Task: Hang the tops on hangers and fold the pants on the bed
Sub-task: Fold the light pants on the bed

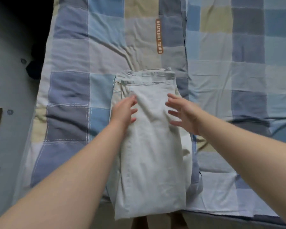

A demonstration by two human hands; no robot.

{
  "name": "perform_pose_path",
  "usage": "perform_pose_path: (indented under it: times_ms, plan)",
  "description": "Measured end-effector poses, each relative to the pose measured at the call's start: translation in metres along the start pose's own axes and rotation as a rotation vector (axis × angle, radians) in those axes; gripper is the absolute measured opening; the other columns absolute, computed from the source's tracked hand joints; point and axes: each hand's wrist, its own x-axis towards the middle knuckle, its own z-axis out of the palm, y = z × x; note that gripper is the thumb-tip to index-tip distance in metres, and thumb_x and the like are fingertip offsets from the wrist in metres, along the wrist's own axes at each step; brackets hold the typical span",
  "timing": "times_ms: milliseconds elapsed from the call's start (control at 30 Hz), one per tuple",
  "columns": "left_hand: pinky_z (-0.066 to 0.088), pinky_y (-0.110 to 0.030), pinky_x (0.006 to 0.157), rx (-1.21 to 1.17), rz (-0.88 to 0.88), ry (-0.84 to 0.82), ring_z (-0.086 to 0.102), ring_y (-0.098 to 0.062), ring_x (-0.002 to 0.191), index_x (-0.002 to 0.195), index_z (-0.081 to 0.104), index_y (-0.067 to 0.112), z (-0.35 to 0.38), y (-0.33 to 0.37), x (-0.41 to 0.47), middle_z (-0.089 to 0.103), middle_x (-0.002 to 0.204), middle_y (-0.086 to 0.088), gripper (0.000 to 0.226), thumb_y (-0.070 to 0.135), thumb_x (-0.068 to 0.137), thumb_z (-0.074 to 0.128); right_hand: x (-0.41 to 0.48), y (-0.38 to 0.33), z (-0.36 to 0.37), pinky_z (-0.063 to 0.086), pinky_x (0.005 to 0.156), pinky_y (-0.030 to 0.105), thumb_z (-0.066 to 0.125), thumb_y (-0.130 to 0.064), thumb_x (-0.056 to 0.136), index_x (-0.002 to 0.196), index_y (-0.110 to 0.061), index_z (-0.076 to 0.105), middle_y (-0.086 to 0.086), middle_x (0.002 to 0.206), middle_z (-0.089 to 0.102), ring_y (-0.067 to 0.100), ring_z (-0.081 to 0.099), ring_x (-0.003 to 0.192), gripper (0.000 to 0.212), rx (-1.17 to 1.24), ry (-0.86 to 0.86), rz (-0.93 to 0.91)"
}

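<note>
Where pants (pixel 149 146) overhang, bed (pixel 69 90) edge hidden

Left hand (pixel 125 111) and right hand (pixel 182 113) extended, fingers spread.

Pale grey-white pants (pixel 149 146) folded lengthwise, flat on checked bed (pixel 69 90); waistband far end; near end overhanging bed edge

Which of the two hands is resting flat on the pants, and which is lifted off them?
The left hand lies on the folded light pants near their left edge. The right hand hovers with fingers spread, apparently just above the fabric.
</note>
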Motion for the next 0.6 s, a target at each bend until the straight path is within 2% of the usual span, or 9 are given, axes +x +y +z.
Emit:
perform_pose_path:
  times_ms: [67, 133, 167, 233, 300, 400, 500, 567, 600]
  plan:
    - [0.049, -0.032, 0.083, 0.082, 0.101, 0.044, 0.063, -0.013, 0.101, 0.11, 0.069, 0.025, -0.008, -0.03, -0.016, 0.07, 0.114, 0.005, 0.015, 0.03, 0.099, 0.062, -0.013, 0.03, -0.006, 0.045, 0.094, 0.041, 0.064, -0.033, 0.095, 0.128, -0.038, 0.061, -0.008, 0.131, 0.064, 0.019, 0.055, 0.123, 0.034, -0.01, 0.073, -0.001]
    - [0.049, -0.024, 0.094, 0.221, 0.217, 0.086, 0.063, -0.007, 0.104, 0.115, 0.071, 0.023, -0.019, -0.063, -0.037, 0.07, 0.118, 0.004, 0.02, 0.026, 0.096, 0.067, -0.029, 0.065, -0.013, 0.048, 0.087, 0.039, 0.066, -0.026, 0.093, 0.127, -0.03, 0.065, -0.002, 0.123, 0.069, 0.016, 0.062, 0.112, 0.034, -0.017, 0.179, -0.019]
    - [0.048, -0.025, 0.098, 0.314, 0.251, 0.118, 0.061, -0.009, 0.111, 0.119, 0.069, 0.023, -0.025, -0.08, -0.049, 0.067, 0.123, 0.003, 0.025, 0.028, 0.094, 0.068, -0.037, 0.083, -0.016, 0.05, 0.088, 0.04, 0.066, -0.022, 0.093, 0.13, -0.025, 0.063, 0.001, 0.123, 0.069, 0.015, 0.063, 0.108, 0.038, -0.027, 0.235, -0.029]
    - [0.041, -0.034, 0.107, 0.514, 0.268, 0.231, 0.05, -0.016, 0.125, 0.129, 0.061, 0.027, -0.036, -0.115, -0.073, 0.055, 0.137, 0.002, 0.042, 0.035, 0.089, 0.072, -0.057, 0.12, -0.02, 0.048, 0.098, 0.041, 0.067, -0.021, 0.094, 0.141, -0.02, 0.053, 0.003, 0.133, 0.06, 0.017, 0.06, 0.111, 0.049, -0.068, 0.313, -0.016]
    - [0.034, -0.04, 0.111, 0.619, 0.212, 0.352, 0.04, -0.022, 0.133, 0.139, 0.049, 0.028, -0.047, -0.147, -0.097, 0.043, 0.147, 0.0, 0.065, 0.041, 0.082, 0.076, -0.077, 0.156, -0.022, 0.041, 0.106, 0.037, 0.07, -0.027, 0.093, 0.151, -0.021, 0.039, 0.001, 0.144, 0.046, 0.018, 0.05, 0.126, 0.066, -0.137, 0.331, 0.033]
    - [0.026, -0.048, 0.118, 0.682, 0.073, 0.457, 0.03, -0.029, 0.144, 0.151, 0.034, 0.02, -0.059, -0.186, -0.124, 0.032, 0.156, -0.006, 0.095, 0.046, 0.074, 0.083, -0.095, 0.195, -0.016, 0.036, 0.115, 0.048, 0.077, -0.037, 0.084, 0.153, -0.022, 0.034, 0.003, 0.154, 0.038, 0.024, 0.039, 0.14, 0.083, -0.318, 0.355, 0.048]
    - [0.029, -0.051, 0.113, 0.663, -0.036, 0.502, 0.036, -0.031, 0.141, 0.15, 0.029, 0.019, -0.067, -0.215, -0.138, 0.031, 0.156, -0.007, 0.104, 0.051, 0.068, 0.086, -0.102, 0.22, -0.007, 0.027, 0.119, 0.052, 0.082, -0.048, 0.076, 0.158, -0.019, 0.02, 0.007, 0.161, 0.022, 0.028, 0.023, 0.148, 0.107, -0.393, 0.44, 0.11]
    - [0.038, -0.04, 0.103, 0.518, -0.101, 0.467, 0.048, -0.031, 0.132, 0.144, 0.032, 0.015, -0.07, -0.226, -0.14, 0.04, 0.149, -0.009, 0.099, 0.048, 0.068, 0.088, -0.105, 0.233, -0.001, 0.03, 0.117, 0.055, 0.084, -0.053, 0.071, 0.159, -0.021, 0.01, 0.004, 0.163, 0.015, 0.029, 0.02, 0.149, 0.12, -0.256, 0.479, 0.22]
    - [0.038, -0.033, 0.096, 0.441, -0.139, 0.436, 0.053, -0.029, 0.126, 0.14, 0.034, 0.013, -0.072, -0.228, -0.139, 0.047, 0.144, -0.01, 0.095, 0.045, 0.069, 0.088, -0.107, 0.239, 0.0, 0.038, 0.111, 0.059, 0.086, -0.054, 0.068, 0.158, -0.025, 0.01, 0.003, 0.162, 0.018, 0.031, 0.026, 0.147, 0.122, -0.151, 0.49, 0.286]
